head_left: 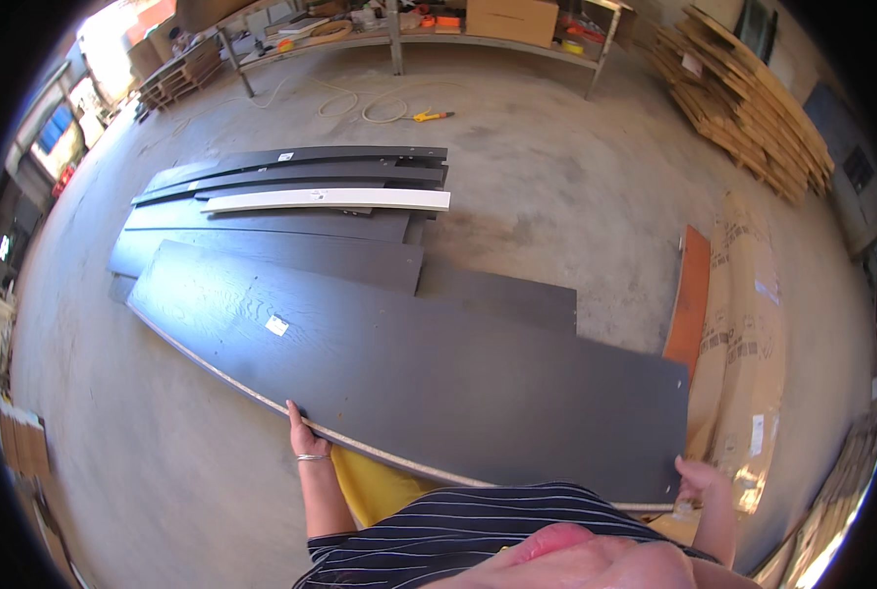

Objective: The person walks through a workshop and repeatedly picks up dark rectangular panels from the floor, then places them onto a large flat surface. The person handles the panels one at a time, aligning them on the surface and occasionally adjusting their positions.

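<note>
A long dark grey board [438, 363] with a wood-grain surface stretches across the view in front of me, a small white label [276, 325] near its left part. Its near edge shows a pale raw core. My left hand [308, 437], with a bangle on the wrist, is closed on this near edge, the thumb up along it and the fingers hidden underneath. At the board's right end, my right hand [699, 479] grips the near corner, its fingers partly hidden. Beyond lie several dark panels [360, 257] on the floor, with a narrow white strip [330, 200] on top.
To the right, flattened cardboard [748, 363] lies beside an orange-brown panel [688, 294]. Something yellow [375, 486] shows below the board. A cable with a yellow tool [433, 116] is on the floor ahead, before a cluttered workbench [438, 39]. Stacked wooden boards [743, 103] stand far right.
</note>
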`<move>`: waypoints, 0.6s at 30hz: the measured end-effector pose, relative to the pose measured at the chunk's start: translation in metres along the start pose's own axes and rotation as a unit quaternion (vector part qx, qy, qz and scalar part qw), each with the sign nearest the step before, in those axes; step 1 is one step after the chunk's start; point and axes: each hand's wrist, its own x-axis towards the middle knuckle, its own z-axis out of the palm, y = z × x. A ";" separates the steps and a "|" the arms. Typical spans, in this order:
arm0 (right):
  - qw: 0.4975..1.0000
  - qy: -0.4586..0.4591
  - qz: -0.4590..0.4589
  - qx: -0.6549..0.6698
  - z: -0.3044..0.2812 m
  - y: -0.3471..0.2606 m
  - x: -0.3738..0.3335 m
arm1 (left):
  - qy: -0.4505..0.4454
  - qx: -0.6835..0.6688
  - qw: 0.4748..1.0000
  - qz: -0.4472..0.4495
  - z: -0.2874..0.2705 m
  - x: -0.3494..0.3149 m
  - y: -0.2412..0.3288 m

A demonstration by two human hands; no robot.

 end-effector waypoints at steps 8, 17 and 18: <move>0.907 0.029 0.132 -0.398 -0.045 -0.063 0.011 | -0.059 0.060 0.996 0.022 -0.002 -0.045 -0.013; 0.825 0.046 -0.366 -0.427 0.171 -0.286 0.102 | -0.077 0.076 0.993 0.037 0.009 -0.047 -0.013; 0.771 0.026 -0.414 -0.483 0.196 -0.283 0.116 | -0.059 0.079 0.995 0.034 0.010 -0.045 -0.012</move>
